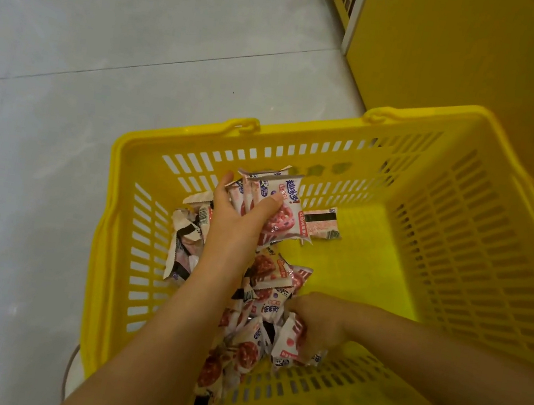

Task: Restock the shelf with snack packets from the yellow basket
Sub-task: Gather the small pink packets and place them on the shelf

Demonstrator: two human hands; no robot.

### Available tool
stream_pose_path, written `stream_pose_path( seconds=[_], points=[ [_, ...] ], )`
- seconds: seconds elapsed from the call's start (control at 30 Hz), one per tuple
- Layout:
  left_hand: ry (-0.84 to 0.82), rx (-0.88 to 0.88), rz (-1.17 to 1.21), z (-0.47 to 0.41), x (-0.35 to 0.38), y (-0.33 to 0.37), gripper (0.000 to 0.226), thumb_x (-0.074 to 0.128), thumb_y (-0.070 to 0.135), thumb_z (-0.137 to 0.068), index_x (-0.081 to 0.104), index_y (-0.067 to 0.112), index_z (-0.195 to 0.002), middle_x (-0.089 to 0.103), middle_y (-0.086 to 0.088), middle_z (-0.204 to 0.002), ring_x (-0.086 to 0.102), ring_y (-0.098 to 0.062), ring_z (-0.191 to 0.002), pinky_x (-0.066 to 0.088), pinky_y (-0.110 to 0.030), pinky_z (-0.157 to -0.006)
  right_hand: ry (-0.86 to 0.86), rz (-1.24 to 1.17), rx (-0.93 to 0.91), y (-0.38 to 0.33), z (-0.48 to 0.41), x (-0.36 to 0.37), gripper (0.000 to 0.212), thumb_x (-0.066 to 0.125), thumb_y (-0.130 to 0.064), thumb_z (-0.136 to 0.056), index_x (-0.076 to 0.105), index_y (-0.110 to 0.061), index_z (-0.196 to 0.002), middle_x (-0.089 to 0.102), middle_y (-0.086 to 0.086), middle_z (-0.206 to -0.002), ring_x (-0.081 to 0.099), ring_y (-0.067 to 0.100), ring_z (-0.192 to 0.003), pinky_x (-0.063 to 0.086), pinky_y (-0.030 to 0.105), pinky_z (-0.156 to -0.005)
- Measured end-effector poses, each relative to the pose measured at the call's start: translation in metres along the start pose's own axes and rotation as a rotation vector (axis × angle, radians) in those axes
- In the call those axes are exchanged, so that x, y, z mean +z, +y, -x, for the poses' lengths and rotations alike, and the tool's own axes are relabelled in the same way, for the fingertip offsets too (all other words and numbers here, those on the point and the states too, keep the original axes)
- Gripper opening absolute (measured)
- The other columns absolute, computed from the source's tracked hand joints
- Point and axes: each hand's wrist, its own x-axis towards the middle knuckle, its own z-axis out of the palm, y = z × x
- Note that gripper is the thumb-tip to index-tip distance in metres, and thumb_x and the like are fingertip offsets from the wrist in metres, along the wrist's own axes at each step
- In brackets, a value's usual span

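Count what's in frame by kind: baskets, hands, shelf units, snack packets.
yellow basket: 1
hands: 2 (left hand, right hand, both gripping packets)
yellow shelf unit: 1
snack packets: heaped and overlapping, no exact count
Total countable: 4

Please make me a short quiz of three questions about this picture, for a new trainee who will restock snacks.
1. True or false: the left hand holds a bunch of packets.
2. Multiple choice: inside the yellow basket, the loose packets lie mostly A) toward the left of the picture, B) toward the right, C) spread evenly.
3. Fill in: the right hand reaches into the pile and grips ____.

Key: 1 true; 2 A; 3 loose packets.
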Motion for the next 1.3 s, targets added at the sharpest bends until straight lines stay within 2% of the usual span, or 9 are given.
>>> stream_pose_path(
  seconds=[0.27,0.43,0.6,0.73,0.83,0.93,1.1,1.23,1.3],
  points=[
    [0.020,0.017,-0.017,-0.001,0.000,0.000,0.076,0.075,0.030,-0.080,0.030,0.042,-0.140,0.056,-0.004,-0.134,0.068,-0.022,-0.103,0.055,-0.046,-0.090,0.019,-0.165,0.013,0.035,0.022,-0.032,0.055,0.077,-0.020,-0.078,0.054,-0.019,-0.128,0.063,0.002,-0.121,0.063,0.018,-0.102,0.052,0.028,-0.083],
    [0.029,0.023,-0.036,0.000,0.001,-0.001,0.078,0.076,0.031,-0.079,0.030,0.039,-0.142,0.053,-0.006,-0.137,0.066,-0.025,-0.107,0.053,-0.048,-0.093,0.358,-0.222,0.145,0.069,0.026,-0.051,0.010,0.072,-0.023,-0.084,0.062,-0.021,-0.088,0.067,0.000,-0.089,0.061,0.011,-0.077,0.042,0.018,-0.056],
    [0.019,0.022,-0.032,-0.001,0.000,-0.002,0.081,0.077,0.035,-0.075,0.030,0.042,-0.142,0.047,-0.008,-0.143,0.064,-0.026,-0.111,0.051,-0.050,-0.095,0.535,-0.543,0.192,0.092,0.034,-0.055,0.018,0.075,-0.011,-0.080,0.064,-0.006,-0.094,0.070,0.014,-0.095,0.068,0.023,-0.082,0.052,0.027,-0.062],
    [0.014,0.011,-0.065,-0.001,0.002,-0.003,0.089,0.076,0.044,-0.065,0.029,0.043,-0.141,0.048,-0.007,-0.142,0.061,-0.029,-0.115,0.049,-0.050,-0.098,0.485,-0.818,0.108,0.091,0.036,-0.051,0.034,0.072,0.006,-0.077,0.053,-0.014,-0.098,0.060,0.014,-0.099,0.063,0.022,-0.073,0.051,0.027,-0.057],
    [0.024,0.016,-0.066,-0.002,0.004,-0.003,0.090,0.076,0.044,-0.064,0.030,0.043,-0.141,0.049,-0.007,-0.141,0.063,-0.027,-0.112,0.049,-0.049,-0.097,0.529,-0.441,0.181,0.090,0.018,-0.043,0.031,0.075,-0.008,-0.077,0.054,-0.019,-0.097,0.057,0.010,-0.115,0.058,0.023,-0.099,0.051,0.037,-0.081],
    [0.030,0.009,-0.064,-0.003,0.004,-0.004,0.090,0.076,0.045,-0.063,0.030,0.044,-0.140,0.051,-0.006,-0.139,0.062,-0.027,-0.113,0.048,-0.050,-0.098,0.523,-0.031,0.225,0.088,0.008,-0.039,0.037,0.079,-0.033,-0.073,0.052,-0.025,-0.098,0.044,0.003,-0.134,0.039,0.024,-0.123,0.040,0.032,-0.097],
    [0.021,0.019,-0.063,-0.002,0.005,-0.002,0.091,0.076,0.044,-0.063,0.029,0.044,-0.141,0.051,-0.006,-0.139,0.064,-0.026,-0.110,0.050,-0.049,-0.096,0.421,-0.013,0.260,0.076,0.004,-0.029,0.054,0.080,-0.035,-0.070,0.043,-0.022,-0.106,0.051,0.007,-0.116,0.051,0.024,-0.106,0.042,0.028,-0.074],
    [-0.003,0.044,-0.041,0.007,0.015,0.010,0.091,0.077,0.044,-0.062,0.029,0.044,-0.140,0.051,-0.007,-0.140,0.065,-0.025,-0.108,0.051,-0.049,-0.095,0.394,-0.105,0.314,0.069,0.031,-0.031,0.074,0.080,-0.025,-0.073,0.037,-0.017,-0.133,0.045,0.011,-0.130,0.057,0.027,-0.108,0.049,0.030,-0.075],
    [-0.042,0.064,-0.024,0.016,0.023,0.022,0.093,0.078,0.045,-0.061,0.029,0.045,-0.140,0.052,-0.007,-0.139,0.065,-0.025,-0.109,0.050,-0.049,-0.096,0.447,-0.178,0.319,0.063,0.056,-0.034,0.066,0.078,-0.027,-0.076,0.044,-0.012,-0.131,0.049,0.013,-0.128,0.060,0.028,-0.106,0.048,0.029,-0.076]
  ],
)
